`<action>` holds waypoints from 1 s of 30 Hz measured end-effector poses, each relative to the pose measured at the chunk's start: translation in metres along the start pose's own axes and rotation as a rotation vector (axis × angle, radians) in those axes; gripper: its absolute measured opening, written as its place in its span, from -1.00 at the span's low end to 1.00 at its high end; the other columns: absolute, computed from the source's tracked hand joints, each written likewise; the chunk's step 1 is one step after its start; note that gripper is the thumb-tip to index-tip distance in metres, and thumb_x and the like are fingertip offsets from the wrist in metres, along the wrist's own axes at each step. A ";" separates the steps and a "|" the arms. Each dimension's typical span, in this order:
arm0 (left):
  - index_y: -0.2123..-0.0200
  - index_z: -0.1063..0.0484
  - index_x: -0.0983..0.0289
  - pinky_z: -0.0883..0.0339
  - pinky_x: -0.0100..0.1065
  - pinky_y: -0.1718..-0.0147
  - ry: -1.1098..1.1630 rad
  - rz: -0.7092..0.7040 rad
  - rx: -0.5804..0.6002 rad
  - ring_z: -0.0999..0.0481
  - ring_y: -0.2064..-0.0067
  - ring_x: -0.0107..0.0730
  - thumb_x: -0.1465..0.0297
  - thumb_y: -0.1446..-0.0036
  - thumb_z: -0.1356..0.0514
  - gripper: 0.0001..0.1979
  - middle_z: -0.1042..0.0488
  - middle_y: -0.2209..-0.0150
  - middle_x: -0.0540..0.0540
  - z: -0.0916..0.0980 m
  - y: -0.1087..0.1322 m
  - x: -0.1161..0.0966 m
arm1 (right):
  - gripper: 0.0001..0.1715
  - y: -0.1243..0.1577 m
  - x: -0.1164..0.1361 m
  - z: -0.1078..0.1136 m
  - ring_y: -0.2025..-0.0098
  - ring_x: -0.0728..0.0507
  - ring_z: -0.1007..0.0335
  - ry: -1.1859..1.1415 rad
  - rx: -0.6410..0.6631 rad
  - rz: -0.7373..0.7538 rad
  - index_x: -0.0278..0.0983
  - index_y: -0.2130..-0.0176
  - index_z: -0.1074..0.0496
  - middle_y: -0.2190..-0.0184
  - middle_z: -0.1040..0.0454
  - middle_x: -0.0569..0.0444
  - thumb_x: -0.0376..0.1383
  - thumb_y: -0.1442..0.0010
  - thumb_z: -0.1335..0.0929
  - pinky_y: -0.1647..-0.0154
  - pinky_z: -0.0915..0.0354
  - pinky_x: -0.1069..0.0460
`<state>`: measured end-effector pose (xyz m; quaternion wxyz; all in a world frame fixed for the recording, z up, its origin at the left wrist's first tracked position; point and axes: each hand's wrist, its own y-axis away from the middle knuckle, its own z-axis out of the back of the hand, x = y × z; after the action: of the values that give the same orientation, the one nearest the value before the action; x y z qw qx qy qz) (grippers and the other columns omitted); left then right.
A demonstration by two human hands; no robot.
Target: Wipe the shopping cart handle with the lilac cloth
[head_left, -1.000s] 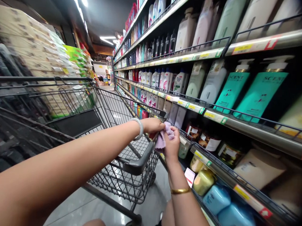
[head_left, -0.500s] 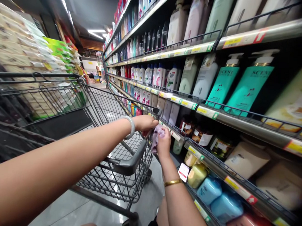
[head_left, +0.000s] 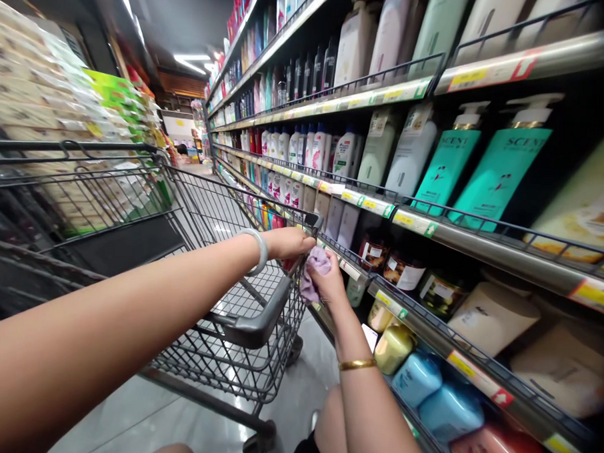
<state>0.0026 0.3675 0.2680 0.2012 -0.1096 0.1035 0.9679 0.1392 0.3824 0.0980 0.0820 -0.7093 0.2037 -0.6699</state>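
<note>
My right hand [head_left: 329, 281], below a gold bangle, is closed around a crumpled lilac cloth [head_left: 316, 270]. My left hand [head_left: 288, 243], with a pale bangle at the wrist, reaches over the shopping cart [head_left: 258, 323] to its far corner by the shelf. Its fingers are curled down and mostly hidden; whatever they grip cannot be made out. The two hands are close together, the cloth just below the left fingertips. Beside them runs the shelf edge with price labels [head_left: 348, 265].
Shelves of bottles rise on the right, with turquoise pump bottles [head_left: 504, 172], dark jars [head_left: 404, 271] and blue bottles [head_left: 451, 410] on lower levels. Stacked packs [head_left: 32, 88] stand at left beyond the cart. A tiled floor [head_left: 123, 419] lies below.
My right hand has turned and shifted slightly, with the lilac cloth bunched differently in it. My right forearm has moved a little to the right. The left hand stays nearly in place.
</note>
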 end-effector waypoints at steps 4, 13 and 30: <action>0.52 -0.47 0.32 -0.35 -0.36 0.31 -0.002 -0.003 0.001 -0.48 0.44 -0.28 0.19 -0.25 0.12 -0.49 -0.53 0.50 0.20 0.000 -0.001 0.001 | -0.25 -0.008 -0.013 0.007 0.23 -0.12 -0.49 -0.070 0.021 -0.184 -0.23 0.05 -0.39 0.21 -0.58 0.06 -0.07 0.22 -0.56 0.13 -0.39 -0.01; 0.42 -0.51 0.37 -0.35 -0.34 0.38 0.021 0.024 0.046 -0.48 0.47 -0.28 0.22 -0.25 0.14 -0.48 -0.55 0.49 0.22 0.000 -0.001 -0.004 | -0.47 0.003 0.021 -0.007 0.29 -0.08 -0.38 -0.088 -0.052 -0.035 -0.20 0.08 -0.39 0.26 -0.51 0.13 -0.09 0.06 -0.44 0.18 -0.33 0.03; 0.44 -0.50 0.38 -0.39 -0.35 0.34 0.083 0.047 0.060 -0.54 0.43 -0.25 0.22 -0.26 0.17 -0.46 -0.59 0.44 0.28 -0.001 0.002 -0.007 | -0.61 0.003 0.006 -0.007 0.12 -0.18 -0.34 0.236 -0.177 0.069 -0.22 0.19 -0.44 0.17 -0.48 0.00 -0.23 0.10 -0.40 -0.05 -0.28 -0.07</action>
<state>0.0085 0.3631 0.2687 0.1770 -0.1414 0.1432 0.9634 0.1322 0.3783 0.1034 0.0176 -0.6225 0.2946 -0.7249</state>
